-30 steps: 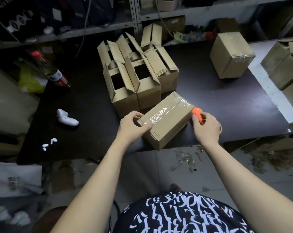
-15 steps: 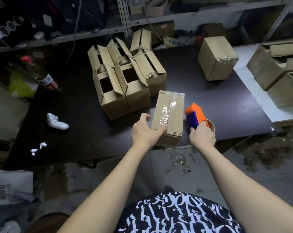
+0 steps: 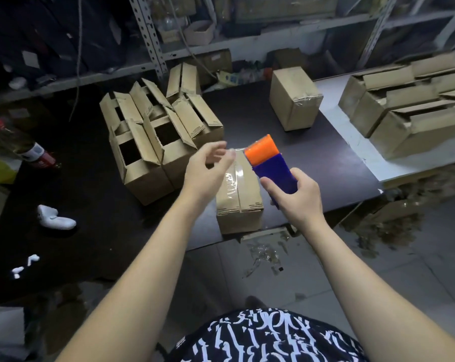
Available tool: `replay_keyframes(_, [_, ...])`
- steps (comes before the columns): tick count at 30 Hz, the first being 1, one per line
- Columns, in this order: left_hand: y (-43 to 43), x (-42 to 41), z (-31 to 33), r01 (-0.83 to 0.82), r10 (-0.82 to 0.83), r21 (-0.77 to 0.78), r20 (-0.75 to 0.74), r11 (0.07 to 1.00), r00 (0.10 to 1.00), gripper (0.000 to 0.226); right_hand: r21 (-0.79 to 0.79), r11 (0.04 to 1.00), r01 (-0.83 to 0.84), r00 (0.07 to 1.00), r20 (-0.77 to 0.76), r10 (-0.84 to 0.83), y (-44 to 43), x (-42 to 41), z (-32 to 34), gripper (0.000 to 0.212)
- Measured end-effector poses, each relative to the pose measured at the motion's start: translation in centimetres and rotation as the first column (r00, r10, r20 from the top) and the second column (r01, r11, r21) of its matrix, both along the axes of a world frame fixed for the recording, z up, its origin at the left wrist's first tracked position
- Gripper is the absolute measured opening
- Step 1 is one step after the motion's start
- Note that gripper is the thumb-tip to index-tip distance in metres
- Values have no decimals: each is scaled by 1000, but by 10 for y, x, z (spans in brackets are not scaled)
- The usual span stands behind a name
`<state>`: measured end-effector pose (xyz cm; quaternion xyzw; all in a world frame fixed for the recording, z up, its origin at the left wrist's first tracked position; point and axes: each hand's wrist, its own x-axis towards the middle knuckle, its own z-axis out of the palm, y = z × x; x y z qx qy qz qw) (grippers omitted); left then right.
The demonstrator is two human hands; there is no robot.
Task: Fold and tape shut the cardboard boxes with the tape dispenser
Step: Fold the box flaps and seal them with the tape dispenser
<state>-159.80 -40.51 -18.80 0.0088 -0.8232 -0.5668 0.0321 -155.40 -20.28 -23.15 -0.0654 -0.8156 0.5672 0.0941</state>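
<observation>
In the head view, the tape dispenser (image 3: 271, 163) is gripped by its blue body in the right hand (image 3: 297, 199), above the counter (image 3: 312, 158). The left hand (image 3: 208, 165) is held at the dispenser's 9 o'clock with its fingers loosely curled. Whether tape is pinched cannot be told. The taped cardboard box (image 3: 238, 194) lies between both hands, at the dispenser's 6 o'clock.

The person wears a black shirt (image 3: 268, 338) covered in jagged white lettering like script, seen at the lower edge. The left arm (image 3: 142, 270) and right arm (image 3: 365, 283) are bare, as are the left hand (image 3: 208, 168) and right hand (image 3: 297, 199).
</observation>
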Motion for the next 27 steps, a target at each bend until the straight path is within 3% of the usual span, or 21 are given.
replay_keyframes(4, [-3,-9,40,229,-268,284,107,931,958,47,91,989,-114,984,-129,125,-7,5,8,62])
replay_keyframes(8, [-11,-13,51,343,-383,250,135,906,914,38,79,984,-160,965,-197,173,-12,9,11,52])
replay_keyframes(15, [-22,-13,54,363,-404,224,182,905,896,24,102,979,-179,949,-245,199,-16,8,7,57])
replay_keyframes(23, [-31,-10,57,327,-380,230,246,917,892,36,186,964,-190,923,-301,240,-15,6,3,57])
replay_keyframes(27, [-35,-12,57,307,-379,246,348,919,857,33,234,954,-186,911,-323,257,-16,5,-1,57])
